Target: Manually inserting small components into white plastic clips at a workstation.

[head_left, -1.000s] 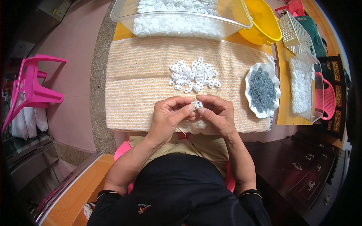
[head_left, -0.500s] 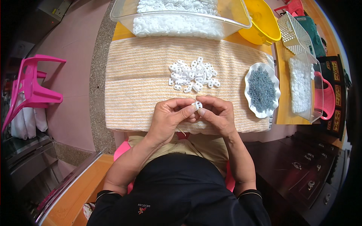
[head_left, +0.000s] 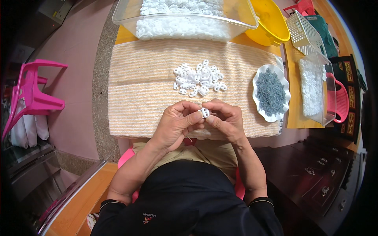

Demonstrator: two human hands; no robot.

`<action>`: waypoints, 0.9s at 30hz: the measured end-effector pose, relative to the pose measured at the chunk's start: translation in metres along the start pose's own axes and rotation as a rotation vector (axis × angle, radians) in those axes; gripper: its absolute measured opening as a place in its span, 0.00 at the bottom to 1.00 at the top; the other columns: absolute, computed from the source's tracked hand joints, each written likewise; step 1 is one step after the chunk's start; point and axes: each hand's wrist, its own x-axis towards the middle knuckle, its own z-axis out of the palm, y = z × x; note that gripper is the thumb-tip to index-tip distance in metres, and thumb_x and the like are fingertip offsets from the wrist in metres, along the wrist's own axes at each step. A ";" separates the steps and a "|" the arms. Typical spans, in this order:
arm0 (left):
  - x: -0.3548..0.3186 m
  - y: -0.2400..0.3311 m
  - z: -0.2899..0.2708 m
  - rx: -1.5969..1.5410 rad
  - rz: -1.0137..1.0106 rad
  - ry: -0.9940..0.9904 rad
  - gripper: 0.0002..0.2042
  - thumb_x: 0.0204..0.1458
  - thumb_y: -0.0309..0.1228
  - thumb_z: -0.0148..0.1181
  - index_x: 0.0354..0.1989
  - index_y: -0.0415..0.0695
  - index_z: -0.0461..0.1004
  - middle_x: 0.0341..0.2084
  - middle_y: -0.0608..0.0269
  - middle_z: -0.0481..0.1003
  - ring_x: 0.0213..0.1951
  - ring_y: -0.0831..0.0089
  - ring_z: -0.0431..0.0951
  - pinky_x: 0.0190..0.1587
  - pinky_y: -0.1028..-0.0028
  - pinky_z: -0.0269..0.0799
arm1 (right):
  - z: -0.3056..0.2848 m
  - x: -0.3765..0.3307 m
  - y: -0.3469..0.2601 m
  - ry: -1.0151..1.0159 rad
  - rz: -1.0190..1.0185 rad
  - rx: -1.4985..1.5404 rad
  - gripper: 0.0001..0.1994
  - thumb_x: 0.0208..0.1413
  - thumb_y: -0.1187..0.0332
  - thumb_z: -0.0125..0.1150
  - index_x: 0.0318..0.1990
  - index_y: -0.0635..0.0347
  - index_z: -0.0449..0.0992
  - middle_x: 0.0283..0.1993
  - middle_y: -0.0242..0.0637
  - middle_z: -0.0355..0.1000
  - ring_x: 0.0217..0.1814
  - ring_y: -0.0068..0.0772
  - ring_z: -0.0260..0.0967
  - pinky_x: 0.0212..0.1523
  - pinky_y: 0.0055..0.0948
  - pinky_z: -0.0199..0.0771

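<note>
Close to the table's front edge, a small white plastic piece with two dark holes (head_left: 204,113) is pinched between both my hands. My left hand (head_left: 179,120) grips it with thumb and forefinger from the left. From the other side, the thumb and fingers of my right hand (head_left: 226,120) are closed on it. Beyond my hands lies a loose pile of similar white two-holed pieces (head_left: 199,78) on the striped towel (head_left: 138,94). To the right, a white scalloped dish (head_left: 255,94) holds many small grey-blue parts (head_left: 271,92).
A clear bin (head_left: 185,19) of white pieces stands at the back, beside a yellow basin (head_left: 267,23). Farther right are a second clear box (head_left: 327,94) and a white perforated basket (head_left: 305,33). A pink stool (head_left: 37,88) is at the left.
The held piece has turned slightly, its two holes now showing more plainly. Both hands stay in nearly the same place. The whole view has shifted a little.
</note>
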 end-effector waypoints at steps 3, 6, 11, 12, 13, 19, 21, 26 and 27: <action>0.000 0.000 0.002 -0.045 -0.013 -0.014 0.07 0.54 0.25 0.61 0.39 0.41 0.71 0.35 0.59 0.77 0.33 0.74 0.79 0.37 0.77 0.80 | 0.001 0.001 0.002 -0.023 -0.090 -0.011 0.16 0.53 0.77 0.63 0.51 0.66 0.75 0.44 0.36 0.69 0.44 0.22 0.66 0.44 0.20 0.69; 0.000 0.000 -0.003 -0.059 -0.019 -0.063 0.06 0.54 0.26 0.62 0.36 0.42 0.70 0.34 0.58 0.77 0.33 0.74 0.79 0.37 0.77 0.80 | 0.005 0.002 0.005 -0.020 -0.151 -0.012 0.16 0.53 0.76 0.64 0.50 0.65 0.75 0.46 0.38 0.67 0.44 0.22 0.65 0.43 0.20 0.69; -0.001 0.002 -0.004 -0.058 -0.024 -0.132 0.06 0.53 0.26 0.62 0.33 0.42 0.70 0.32 0.56 0.77 0.32 0.74 0.79 0.35 0.77 0.79 | 0.009 0.000 0.001 -0.027 -0.144 0.023 0.15 0.52 0.76 0.64 0.49 0.65 0.76 0.47 0.40 0.66 0.44 0.23 0.65 0.44 0.21 0.69; -0.001 0.002 -0.003 -0.045 -0.018 -0.136 0.06 0.53 0.26 0.63 0.33 0.42 0.70 0.31 0.56 0.77 0.31 0.74 0.79 0.35 0.77 0.79 | 0.009 -0.001 0.000 -0.037 -0.137 0.020 0.15 0.52 0.76 0.64 0.49 0.65 0.76 0.47 0.40 0.66 0.43 0.23 0.65 0.44 0.21 0.69; -0.002 0.002 -0.002 -0.045 -0.019 -0.138 0.06 0.53 0.26 0.63 0.33 0.42 0.70 0.31 0.56 0.77 0.31 0.74 0.79 0.35 0.77 0.79 | 0.009 -0.001 0.000 -0.046 -0.130 0.016 0.15 0.52 0.76 0.65 0.48 0.65 0.76 0.47 0.40 0.66 0.42 0.23 0.65 0.44 0.21 0.69; -0.004 0.002 0.005 -0.042 0.019 -0.142 0.05 0.51 0.23 0.64 0.31 0.40 0.72 0.31 0.57 0.77 0.30 0.75 0.77 0.34 0.77 0.77 | 0.009 -0.004 -0.002 -0.037 -0.160 -0.142 0.14 0.51 0.76 0.66 0.47 0.65 0.77 0.47 0.40 0.69 0.38 0.21 0.66 0.41 0.20 0.68; -0.005 -0.001 0.003 -0.027 0.039 -0.121 0.05 0.51 0.23 0.64 0.31 0.40 0.72 0.31 0.57 0.77 0.31 0.75 0.77 0.35 0.77 0.77 | 0.005 -0.003 0.001 -0.056 -0.209 -0.196 0.14 0.50 0.76 0.66 0.47 0.65 0.77 0.47 0.39 0.69 0.39 0.20 0.66 0.41 0.20 0.68; -0.007 -0.003 0.006 -0.006 0.037 -0.097 0.06 0.51 0.24 0.64 0.30 0.42 0.72 0.31 0.61 0.76 0.33 0.76 0.77 0.37 0.76 0.78 | 0.004 -0.004 -0.007 -0.077 -0.150 -0.063 0.12 0.51 0.78 0.65 0.44 0.64 0.77 0.44 0.38 0.70 0.40 0.20 0.66 0.41 0.22 0.68; -0.007 -0.004 0.006 0.003 0.027 -0.119 0.06 0.51 0.24 0.64 0.31 0.42 0.72 0.30 0.62 0.76 0.34 0.76 0.78 0.37 0.76 0.78 | 0.004 -0.006 -0.009 -0.061 -0.117 -0.039 0.09 0.51 0.80 0.64 0.40 0.66 0.76 0.42 0.38 0.70 0.41 0.22 0.67 0.41 0.23 0.70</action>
